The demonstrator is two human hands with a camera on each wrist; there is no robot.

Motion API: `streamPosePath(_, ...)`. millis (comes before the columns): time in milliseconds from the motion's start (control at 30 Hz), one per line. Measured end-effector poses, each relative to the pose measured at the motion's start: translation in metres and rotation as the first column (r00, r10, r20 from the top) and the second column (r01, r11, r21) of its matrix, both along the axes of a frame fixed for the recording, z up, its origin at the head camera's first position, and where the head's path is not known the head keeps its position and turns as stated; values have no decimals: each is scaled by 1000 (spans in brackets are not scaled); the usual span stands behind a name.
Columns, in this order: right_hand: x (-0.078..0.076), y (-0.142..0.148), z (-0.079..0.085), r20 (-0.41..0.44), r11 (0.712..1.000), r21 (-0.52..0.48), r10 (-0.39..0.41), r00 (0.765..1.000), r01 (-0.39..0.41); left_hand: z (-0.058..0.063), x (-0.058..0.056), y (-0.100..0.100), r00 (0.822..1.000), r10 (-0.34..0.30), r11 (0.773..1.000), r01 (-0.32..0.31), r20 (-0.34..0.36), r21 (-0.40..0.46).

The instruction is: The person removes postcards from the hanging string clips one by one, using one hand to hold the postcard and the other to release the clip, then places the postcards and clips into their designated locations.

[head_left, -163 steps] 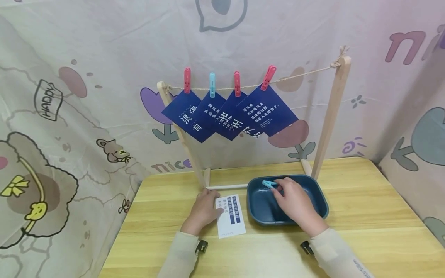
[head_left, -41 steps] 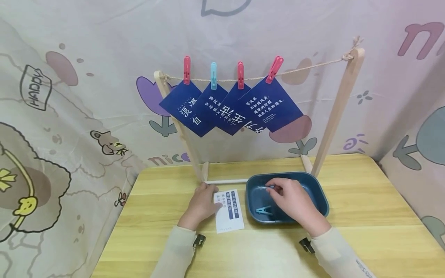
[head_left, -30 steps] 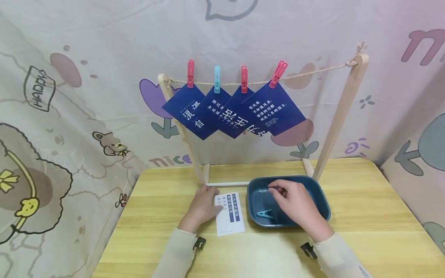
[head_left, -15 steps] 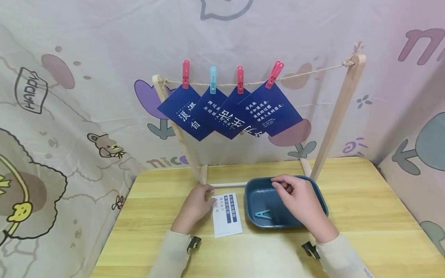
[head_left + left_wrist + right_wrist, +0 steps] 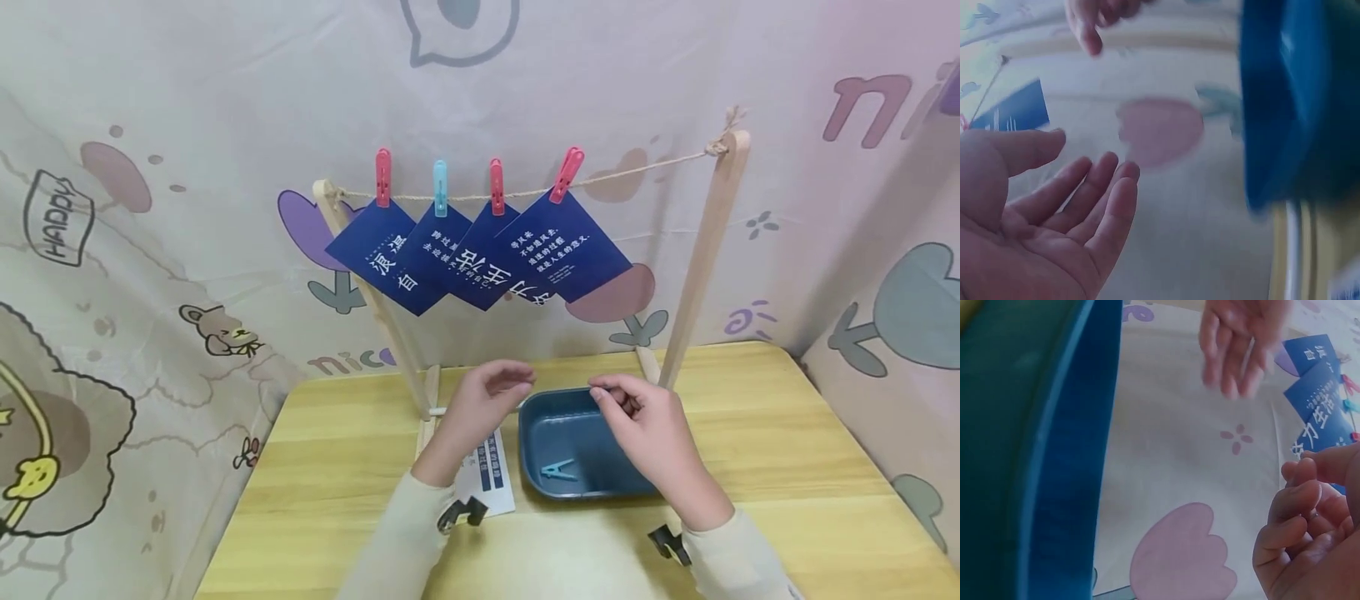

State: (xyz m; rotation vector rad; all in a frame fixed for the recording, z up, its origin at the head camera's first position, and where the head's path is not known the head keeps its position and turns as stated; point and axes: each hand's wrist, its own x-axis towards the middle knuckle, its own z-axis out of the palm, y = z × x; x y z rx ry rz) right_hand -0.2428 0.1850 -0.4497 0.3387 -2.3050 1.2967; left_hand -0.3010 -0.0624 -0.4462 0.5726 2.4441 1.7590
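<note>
I'm cataloguing pegged blue cards (image 5: 495, 272) bearing "生活", cloth backdrop (image 5: 247, 158) reading "HAPPY", wood-grain table (image 5: 330, 500). Left hand (image 5: 480, 407) is hanging relaxed, right hand (image 5: 647, 421) loosely curled.

Five clothespins (image 5: 558, 471), one basin (image 5: 592, 458), two hands (image 5: 476, 408) (image 5: 645, 417)

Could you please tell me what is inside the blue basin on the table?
A light-blue clothespin lies inside the blue basin, toward its left end. The right hand blocks much of the basin's right side, so anything there cannot be seen.
</note>
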Motion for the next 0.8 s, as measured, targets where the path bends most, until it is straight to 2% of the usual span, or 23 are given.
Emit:
streamPosePath(67,0,0,3,-17,1000,-5,-2,1000,2,8,-6,15,998,-49,991,44,34,124)
streamPosePath(133,0,0,6,-29,1000,-10,2,1000,-2,16,-12,28,994,-87,970,71,61,234)
streamPosePath(233,1,0,8,-38,1000,-13,11,999,-12,25,-19,43,990,-115,935,79,84,346)
streamPosePath(367,5,2,9,-47,1000,-20,3,999,-4,34,-26,56,987,-125,903,70,103,424)
streamPosePath(600,8,3,9,-62,1000,-28,1,998,-2,44,-31,73,972,-189,846,87,143,527)
streamPosePath(800,10,2,10,-80,999,-47,6,997,-10,47,-33,88,968,-182,796,43,172,603)
